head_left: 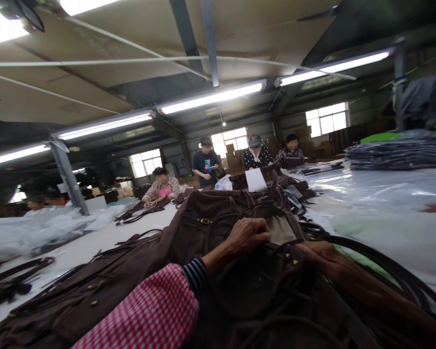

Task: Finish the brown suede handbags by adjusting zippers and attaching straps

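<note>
On the far left lie crumpled sheets of translucent white plastic [7, 230]; on the near left, a flat pile of dark brown bags with brass studs [105, 291] spreads over the table. Farther off, a seated co-worker in a pink apron [163, 186] bends over brown pieces. At near centre, the left hand [247, 236] has its fingers curled together, seemingly pinching the upper edge of a dark brown bag with cord-like handles [254, 278]. To its right, the right hand [318, 252] lies at that edge beside two brass studs [291, 259]; its fingertips are hidden, so I cannot tell their closure. The bag looks soft, floppy and fairly light, hardly fragile; the edge near the studs should give the firmest hold.
</note>
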`<action>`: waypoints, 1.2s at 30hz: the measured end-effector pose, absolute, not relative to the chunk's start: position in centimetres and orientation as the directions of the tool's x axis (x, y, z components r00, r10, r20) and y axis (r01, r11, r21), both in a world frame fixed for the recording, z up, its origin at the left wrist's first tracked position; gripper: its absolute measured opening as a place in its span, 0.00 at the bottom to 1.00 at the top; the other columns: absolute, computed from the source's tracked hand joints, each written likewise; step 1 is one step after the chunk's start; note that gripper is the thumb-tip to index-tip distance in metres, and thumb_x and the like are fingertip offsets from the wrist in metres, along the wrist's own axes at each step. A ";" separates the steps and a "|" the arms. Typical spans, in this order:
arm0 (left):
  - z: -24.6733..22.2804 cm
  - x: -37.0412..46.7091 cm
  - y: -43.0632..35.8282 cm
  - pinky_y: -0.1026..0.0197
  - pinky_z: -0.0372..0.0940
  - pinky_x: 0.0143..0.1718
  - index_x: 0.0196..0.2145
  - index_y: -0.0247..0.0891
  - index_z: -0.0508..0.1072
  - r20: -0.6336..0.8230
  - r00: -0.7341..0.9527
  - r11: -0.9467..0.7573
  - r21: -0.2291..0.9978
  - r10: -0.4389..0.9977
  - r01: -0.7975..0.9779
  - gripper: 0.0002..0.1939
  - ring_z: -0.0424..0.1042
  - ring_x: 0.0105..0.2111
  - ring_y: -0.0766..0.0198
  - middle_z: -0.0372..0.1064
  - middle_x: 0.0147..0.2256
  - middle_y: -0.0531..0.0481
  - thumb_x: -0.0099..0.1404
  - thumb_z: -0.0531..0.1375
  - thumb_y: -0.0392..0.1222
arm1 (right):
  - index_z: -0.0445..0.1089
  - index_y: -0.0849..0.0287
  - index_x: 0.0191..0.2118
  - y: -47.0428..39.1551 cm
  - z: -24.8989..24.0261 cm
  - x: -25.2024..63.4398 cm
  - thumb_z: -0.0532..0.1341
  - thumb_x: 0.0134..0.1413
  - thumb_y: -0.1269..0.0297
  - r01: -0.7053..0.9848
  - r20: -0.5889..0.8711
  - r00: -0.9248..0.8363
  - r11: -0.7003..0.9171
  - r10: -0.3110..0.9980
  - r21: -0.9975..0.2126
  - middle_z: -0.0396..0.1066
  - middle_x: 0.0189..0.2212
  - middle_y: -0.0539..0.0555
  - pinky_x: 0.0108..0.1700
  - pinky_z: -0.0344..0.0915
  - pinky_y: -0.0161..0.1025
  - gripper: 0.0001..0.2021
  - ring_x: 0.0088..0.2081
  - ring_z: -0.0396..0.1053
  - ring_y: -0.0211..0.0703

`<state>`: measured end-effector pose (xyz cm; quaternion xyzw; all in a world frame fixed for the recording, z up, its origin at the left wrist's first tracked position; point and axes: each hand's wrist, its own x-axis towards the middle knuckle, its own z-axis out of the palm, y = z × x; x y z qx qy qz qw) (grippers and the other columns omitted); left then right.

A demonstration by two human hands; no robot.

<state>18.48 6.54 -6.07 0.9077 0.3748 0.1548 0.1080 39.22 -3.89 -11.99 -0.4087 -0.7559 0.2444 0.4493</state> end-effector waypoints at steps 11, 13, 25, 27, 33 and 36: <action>-6.8 20.1 5.2 0.62 0.53 0.33 0.33 0.39 0.73 0.194 0.552 -0.573 0.072 0.811 0.816 0.06 0.67 0.32 0.62 0.69 0.30 0.52 0.65 0.56 0.39 | 0.73 0.62 0.36 -6.2 -8.8 34.5 0.59 0.59 0.70 0.533 0.535 -0.613 0.804 0.582 -0.263 0.75 0.39 0.55 0.55 0.62 0.39 0.05 0.44 0.69 0.44; -7.7 20.2 4.3 0.61 0.53 0.35 0.35 0.40 0.72 0.271 0.567 -0.572 -0.068 0.778 0.817 0.06 0.67 0.32 0.62 0.68 0.32 0.51 0.68 0.55 0.39 | 0.75 0.62 0.40 -6.4 -9.5 35.6 0.57 0.64 0.69 0.408 0.583 -0.573 0.818 0.576 -0.406 0.76 0.41 0.55 0.56 0.62 0.38 0.09 0.47 0.70 0.43; -8.4 20.1 3.8 0.58 0.52 0.39 0.35 0.42 0.71 0.324 0.647 -0.648 -0.122 0.690 0.752 0.04 0.65 0.37 0.59 0.68 0.33 0.52 0.69 0.57 0.38 | 0.78 0.59 0.38 -2.7 -16.1 55.5 0.56 0.61 0.68 0.936 0.315 0.108 0.010 0.943 -0.353 0.79 0.36 0.53 0.42 0.64 0.34 0.12 0.38 0.74 0.41; -8.5 20.0 3.7 0.57 0.53 0.39 0.35 0.41 0.71 0.354 0.647 -0.639 -0.157 0.675 0.753 0.05 0.65 0.36 0.59 0.68 0.33 0.52 0.69 0.57 0.37 | 0.79 0.59 0.38 -1.5 -17.8 55.5 0.56 0.60 0.70 0.961 0.274 0.090 -0.011 0.957 -0.277 0.79 0.36 0.55 0.42 0.64 0.36 0.12 0.39 0.75 0.44; -9.0 19.4 3.8 0.55 0.52 0.38 0.33 0.39 0.68 0.473 0.738 -0.665 -0.350 0.482 0.659 0.05 0.63 0.33 0.58 0.67 0.30 0.51 0.68 0.56 0.32 | 0.77 0.64 0.39 0.6 -19.7 52.8 0.54 0.62 0.73 0.997 0.223 0.081 -0.078 0.971 -0.025 0.77 0.40 0.65 0.39 0.65 0.41 0.13 0.41 0.77 0.54; -9.1 19.1 3.8 0.55 0.52 0.37 0.32 0.39 0.67 0.507 0.757 -0.667 -0.398 0.412 0.630 0.06 0.62 0.32 0.57 0.66 0.30 0.51 0.67 0.57 0.31 | 0.76 0.65 0.40 0.9 -19.8 52.5 0.52 0.62 0.76 0.996 0.184 0.069 -0.080 0.981 0.051 0.77 0.40 0.67 0.38 0.66 0.40 0.14 0.41 0.77 0.54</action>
